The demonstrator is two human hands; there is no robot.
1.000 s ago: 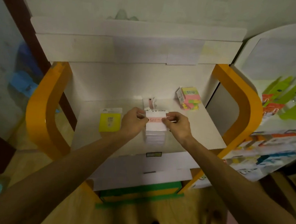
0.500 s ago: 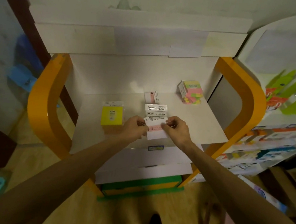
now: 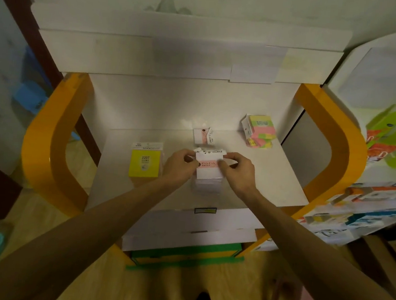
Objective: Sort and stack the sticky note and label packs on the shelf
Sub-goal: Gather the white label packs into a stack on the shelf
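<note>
Left of the fingers, a yellow pack [image 3: 144, 166] lay flat on the shelf [image 3: 274, 179]. The left hand [image 3: 178, 166] and right hand [image 3: 238, 170] each pinched an upper corner of a white label pack [image 3: 209, 169] atop a white stack [image 3: 206, 187]. Beyond them stood a small pack [image 3: 202, 135]; far right, a coloured stack [image 3: 260, 131]. Judged risk: uneven release could skew it, toppling the pile
</note>
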